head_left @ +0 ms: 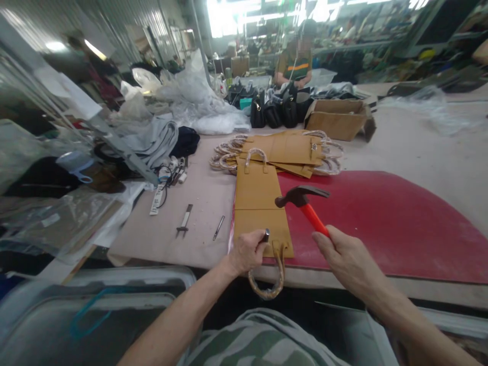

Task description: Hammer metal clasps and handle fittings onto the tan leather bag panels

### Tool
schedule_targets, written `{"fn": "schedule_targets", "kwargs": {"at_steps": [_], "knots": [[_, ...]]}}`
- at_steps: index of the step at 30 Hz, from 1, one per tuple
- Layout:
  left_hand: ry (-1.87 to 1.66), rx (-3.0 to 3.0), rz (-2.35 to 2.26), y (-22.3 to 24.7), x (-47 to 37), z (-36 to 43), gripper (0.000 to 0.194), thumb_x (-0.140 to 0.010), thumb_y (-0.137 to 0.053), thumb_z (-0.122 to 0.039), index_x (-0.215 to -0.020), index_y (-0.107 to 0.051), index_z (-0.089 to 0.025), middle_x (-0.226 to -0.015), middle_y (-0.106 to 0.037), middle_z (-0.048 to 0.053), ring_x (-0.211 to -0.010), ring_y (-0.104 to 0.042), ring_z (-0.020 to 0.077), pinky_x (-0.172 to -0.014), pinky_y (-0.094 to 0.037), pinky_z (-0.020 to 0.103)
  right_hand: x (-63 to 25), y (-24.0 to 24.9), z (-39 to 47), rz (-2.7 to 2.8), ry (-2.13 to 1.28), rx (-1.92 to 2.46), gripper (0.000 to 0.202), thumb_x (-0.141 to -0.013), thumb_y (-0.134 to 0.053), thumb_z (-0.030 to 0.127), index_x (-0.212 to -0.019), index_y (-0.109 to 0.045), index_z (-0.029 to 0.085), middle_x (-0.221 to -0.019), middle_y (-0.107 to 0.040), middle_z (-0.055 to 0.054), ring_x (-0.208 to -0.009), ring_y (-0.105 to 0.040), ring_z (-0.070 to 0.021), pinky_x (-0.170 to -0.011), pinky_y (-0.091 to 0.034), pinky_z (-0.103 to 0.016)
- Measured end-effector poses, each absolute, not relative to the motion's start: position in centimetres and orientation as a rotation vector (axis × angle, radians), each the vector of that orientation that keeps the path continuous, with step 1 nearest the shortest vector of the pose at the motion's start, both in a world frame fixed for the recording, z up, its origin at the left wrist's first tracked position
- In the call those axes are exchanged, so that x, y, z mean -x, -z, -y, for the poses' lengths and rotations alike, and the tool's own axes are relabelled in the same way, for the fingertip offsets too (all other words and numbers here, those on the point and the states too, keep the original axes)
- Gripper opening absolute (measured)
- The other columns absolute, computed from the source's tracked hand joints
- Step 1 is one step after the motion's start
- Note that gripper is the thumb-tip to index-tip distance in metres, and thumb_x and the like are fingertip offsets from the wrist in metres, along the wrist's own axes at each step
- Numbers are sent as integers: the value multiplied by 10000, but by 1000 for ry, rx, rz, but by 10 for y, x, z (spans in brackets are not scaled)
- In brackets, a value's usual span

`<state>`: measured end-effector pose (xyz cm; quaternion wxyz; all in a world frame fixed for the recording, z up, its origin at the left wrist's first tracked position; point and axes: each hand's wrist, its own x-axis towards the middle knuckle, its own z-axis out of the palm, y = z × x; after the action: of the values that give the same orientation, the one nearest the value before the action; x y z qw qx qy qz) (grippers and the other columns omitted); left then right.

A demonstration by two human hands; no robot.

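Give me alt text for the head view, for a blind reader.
Right hand holding a hammer, left hand gripping a metal tool over a tan panel on a red mat. Beyond are a pile of similar panels, black bags and a cardboard box, with another person farther back.

Black handbags [273,116] stand between a cardboard box [331,123] and heaped plastic [194,99].

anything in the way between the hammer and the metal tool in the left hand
Nothing visible: the hammer, in the right hand, is apart from the metal tool, whose top shows uncovered above the left hand.
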<state>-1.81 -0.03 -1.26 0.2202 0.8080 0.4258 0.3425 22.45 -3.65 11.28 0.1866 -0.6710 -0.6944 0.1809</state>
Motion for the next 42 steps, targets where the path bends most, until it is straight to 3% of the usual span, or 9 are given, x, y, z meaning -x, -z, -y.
{"fn": "schedule_targets", "kwargs": {"at_steps": [5,8,12,18,23,28,35,42], "knots": [[-919,-2170,-1155,4,20,2,44,-888,-557,-171,-916,-581,-196,-808,-650,31,-736,-634,172,-703,-477,273,-196,-59,-3,1923,-635,2108,200,-882,-546,367,-760,-540,210,-757,-661,-59,-690,-580,-176,-612,-357,-273],[-912,-2119,-1150,1,19,4,30,-905,-574,-214,-901,-597,-196,-817,-662,36,-754,-640,171,-731,-491,280,-184,-34,-14,1911,-675,2160,212,-844,-630,395,-871,-615,185,-840,-701,-93,-765,-636,-216,-622,-344,-292],[-1030,-1784,-1184,-1,15,3,75,-901,-588,-254,-873,-624,-194,-811,-699,39,-763,-674,171,-758,-535,290,-178,-26,-14,1872,-706,2254,318,-846,-617,452,-997,-643,173,-925,-721,-143,-856,-679,-282,-624,-340,-319],[-1277,-1241,-1303,-11,45,-17,237,-851,-651,-390,-938,-624,-172,-843,-736,46,-772,-729,188,-778,-594,322,-178,-29,-13,1855,-734,2310,347,-851,-597,489,-1025,-635,191,-953,-730,-146,-899,-695,-315,-641,-370,-338],[-917,-1598,-1849,-14,109,-39,209,-879,-592,-350,-947,-667,-167,-822,-736,75,-770,-712,227,-718,-552,321,-178,-30,-13,1859,-734,2320,345,-853,-605,503,-1008,-635,195,-930,-732,-133,-889,-699,-310,-639,-371,-339],[-236,-1886,-2338,-16,136,-42,259,-920,-532,-242,-1093,-702,-155,-1092,-741,161,-1031,-688,318,-850,-515,391,-180,-28,-14,1883,-735,2317,338,-863,-608,514,-988,-635,202,-912,-728,-121,-876,-696,-303,-630,-367,-337],[-176,-2031,-2257,-18,102,-30,250,-977,-497,-263,-1070,-718,-194,-1095,-723,105,-1019,-675,251,-858,-498,334,-181,-27,-15,1916,-719,2327,328,-881,-617,519,-965,-628,202,-906,-723,-119,-886,-694,-293,-625,-360,-331],[-61,-1895,-2286,-11,95,-35,205,-948,-566,-278,-1070,-680,-159,-1092,-709,142,-1022,-684,279,-837,-499,346,-179,-30,-16,1935,-700,2325,314,-885,-614,507,-953,-628,201,-890,-718,-110,-870,-688,-282,-625,-347,-327]]}}
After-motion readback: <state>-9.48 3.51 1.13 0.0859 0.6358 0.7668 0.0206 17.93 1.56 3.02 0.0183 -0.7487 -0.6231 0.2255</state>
